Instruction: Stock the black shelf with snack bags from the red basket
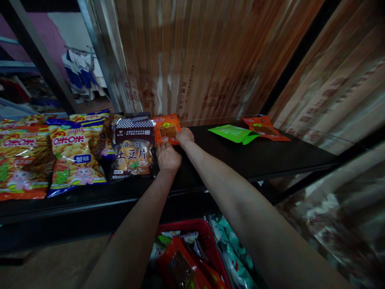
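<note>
- Clock directions are read from the orange packet (167, 124), with 12 o'clock at the top of the view.
- The orange packet stands near upright on the black shelf (288, 154), just beside the dark brown bag (132, 150) at 8 o'clock.
- The left hand (169, 156) is at 6 o'clock, fingers extended to the packet's lower edge. Whether they pinch it cannot be told.
- The right hand (185, 137) is at 4 o'clock, fingers bent in against the packet's right edge. The fingertips are partly hidden, so a closed grip cannot be confirmed.
- A yellow-and-blue snack bag (76, 156) leans beyond the brown bag, between 8 and 9 o'clock. A red-and-yellow snack bag (24, 160) is farther out at 9 o'clock.
- A green packet (231, 133) lies flat at 3 o'clock, well apart. A second orange packet (266, 126) lies just past it.
- Below the shelf, between 5 and 6 o'clock, a red basket (192, 224) contains assorted packets, including orange ones. Teal packages (227, 249) are beside it at 5 o'clock.
</note>
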### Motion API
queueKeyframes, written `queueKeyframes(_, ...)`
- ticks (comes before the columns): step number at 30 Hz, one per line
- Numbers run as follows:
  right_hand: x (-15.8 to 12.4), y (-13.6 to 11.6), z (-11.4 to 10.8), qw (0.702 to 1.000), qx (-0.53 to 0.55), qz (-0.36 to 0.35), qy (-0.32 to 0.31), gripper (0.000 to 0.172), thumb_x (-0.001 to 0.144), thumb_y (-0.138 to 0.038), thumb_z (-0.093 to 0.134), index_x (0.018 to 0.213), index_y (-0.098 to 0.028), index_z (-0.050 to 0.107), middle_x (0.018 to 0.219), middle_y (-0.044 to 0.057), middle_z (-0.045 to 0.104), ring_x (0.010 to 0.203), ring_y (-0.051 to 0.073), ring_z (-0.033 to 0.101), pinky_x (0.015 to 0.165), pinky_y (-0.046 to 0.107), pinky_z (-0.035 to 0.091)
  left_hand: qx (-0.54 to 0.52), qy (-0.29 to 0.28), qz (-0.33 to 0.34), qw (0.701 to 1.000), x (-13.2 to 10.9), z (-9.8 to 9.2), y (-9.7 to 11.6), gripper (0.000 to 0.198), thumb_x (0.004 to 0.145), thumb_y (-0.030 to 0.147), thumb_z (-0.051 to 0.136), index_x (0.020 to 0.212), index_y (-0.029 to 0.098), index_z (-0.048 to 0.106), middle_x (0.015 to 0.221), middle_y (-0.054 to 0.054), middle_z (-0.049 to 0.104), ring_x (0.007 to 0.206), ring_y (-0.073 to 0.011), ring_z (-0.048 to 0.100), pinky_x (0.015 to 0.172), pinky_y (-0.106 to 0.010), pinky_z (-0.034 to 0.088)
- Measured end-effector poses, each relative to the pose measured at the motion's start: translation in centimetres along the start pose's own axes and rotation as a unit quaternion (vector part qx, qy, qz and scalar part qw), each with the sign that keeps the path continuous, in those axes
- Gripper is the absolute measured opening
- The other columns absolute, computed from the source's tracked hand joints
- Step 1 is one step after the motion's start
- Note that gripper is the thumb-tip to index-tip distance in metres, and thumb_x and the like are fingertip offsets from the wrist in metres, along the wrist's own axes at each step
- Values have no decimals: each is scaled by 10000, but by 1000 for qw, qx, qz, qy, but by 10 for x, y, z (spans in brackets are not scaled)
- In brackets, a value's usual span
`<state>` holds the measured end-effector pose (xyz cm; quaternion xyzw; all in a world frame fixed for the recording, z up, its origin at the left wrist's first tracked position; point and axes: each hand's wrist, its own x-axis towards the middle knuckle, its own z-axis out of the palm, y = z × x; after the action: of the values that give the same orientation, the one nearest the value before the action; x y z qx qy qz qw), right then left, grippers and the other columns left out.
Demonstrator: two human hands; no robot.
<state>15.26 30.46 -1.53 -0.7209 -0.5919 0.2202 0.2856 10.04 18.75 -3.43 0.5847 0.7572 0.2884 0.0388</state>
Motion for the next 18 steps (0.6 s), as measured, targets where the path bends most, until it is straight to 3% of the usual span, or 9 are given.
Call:
queueKeyframes(8,-8,-6,4,1000,-5,4,-1,311,820,-237,566,1098,-135,661,1159,169,651,1094,277,610,886,385,493,7,-6,3,1000,0,2,-2,549,809,133,413,1324,-53,451,1407,-244,454,1383,-298,321,1140,-417,253)
queueKeyframes(13,-17,-7,-3,1000,-14,-4,27,431,831,-288,571,1231,-128,555,1285,189,543,1215,316,490,955,428,448,9,14,23,1000,2,4,1,560,800,127,441,1335,-40,428,1435,-234,422,1407,-322,254,1155,-455,198)
queueKeyframes(16,-47,-2,-25,996,2,-69,55,445,878,-289,505,1302,-157,475,1305,154,515,1243,307,457,979,450,419,-4,24,73,997,-7,-13,8,506,823,109,408,1314,0,460,1464,-212,390,1420,-287,232,1158,-437,194)
queueKeyframes(18,-91,10,-44,984,31,-147,91,434,943,-285,348,1365,-198,395,1322,113,499,1261,276,449,985,449,412,-43,33,145,988,-28,-35,6,459,847,92,356,1279,84,512,1452,-133,433,1408,-218,274,1148,-370,234)
